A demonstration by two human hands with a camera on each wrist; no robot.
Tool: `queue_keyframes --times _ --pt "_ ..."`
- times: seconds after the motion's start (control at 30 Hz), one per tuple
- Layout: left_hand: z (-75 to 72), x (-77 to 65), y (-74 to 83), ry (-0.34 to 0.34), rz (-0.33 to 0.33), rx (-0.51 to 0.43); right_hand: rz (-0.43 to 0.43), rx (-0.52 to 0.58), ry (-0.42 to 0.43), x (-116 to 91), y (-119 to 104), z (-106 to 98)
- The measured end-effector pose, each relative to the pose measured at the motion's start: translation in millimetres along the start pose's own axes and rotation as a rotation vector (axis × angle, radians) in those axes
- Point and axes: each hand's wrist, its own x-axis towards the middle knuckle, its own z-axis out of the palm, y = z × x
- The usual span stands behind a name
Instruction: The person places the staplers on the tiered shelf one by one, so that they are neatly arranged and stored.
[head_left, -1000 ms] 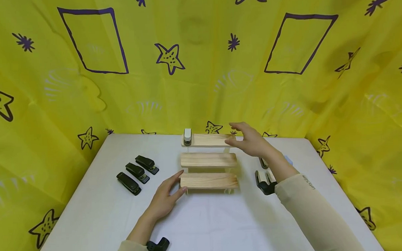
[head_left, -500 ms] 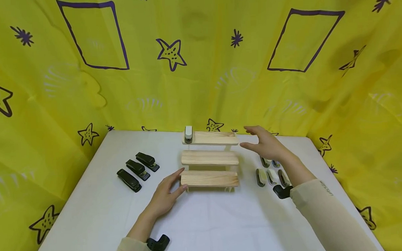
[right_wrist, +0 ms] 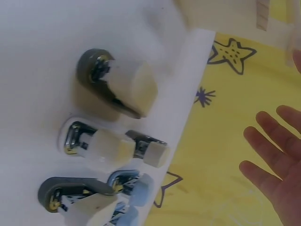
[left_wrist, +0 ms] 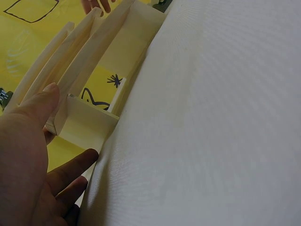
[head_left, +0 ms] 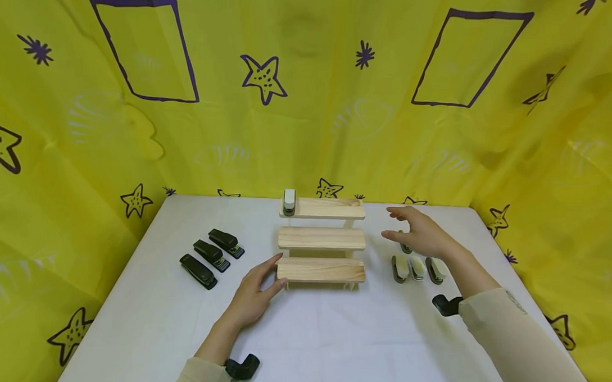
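Observation:
A three-tier wooden display stand (head_left: 320, 238) stands on the table. My left hand (head_left: 251, 297) holds the left end of its lowest tier, with the thumb at the front edge and the index finger at the back edge. In the left wrist view the thumb (left_wrist: 40, 106) lies against the board. A small white-topped stapler (head_left: 289, 202) stands at the left end of the top tier. To the right of the stand, my right hand (head_left: 421, 232) hovers with spread fingers and nothing in it. Below it sit several small staplers with cream tops (right_wrist: 134, 87) and light-blue ones (right_wrist: 141, 188).
Several larger black staplers (head_left: 198, 271) lie in a slanted row left of the stand. A white cloth (head_left: 316, 337) covers the table. Yellow patterned curtain (head_left: 304, 129) surrounds its back and sides.
My right hand has moved from the right end of the top tier rightward and down, over the small staplers. My left hand has stayed at the lowest tier.

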Motion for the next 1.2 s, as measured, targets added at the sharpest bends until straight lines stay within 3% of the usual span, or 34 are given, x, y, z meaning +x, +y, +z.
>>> queue_keyframes --times 0.7,1.2 --pt "-0.1 0.5 0.1 -0.001 0.007 0.016 0.000 0.014 -0.041 -27 38 26" --pt "-0.7 0.4 1.2 0.000 0.005 0.005 0.021 -0.006 -0.081 -30 61 41"
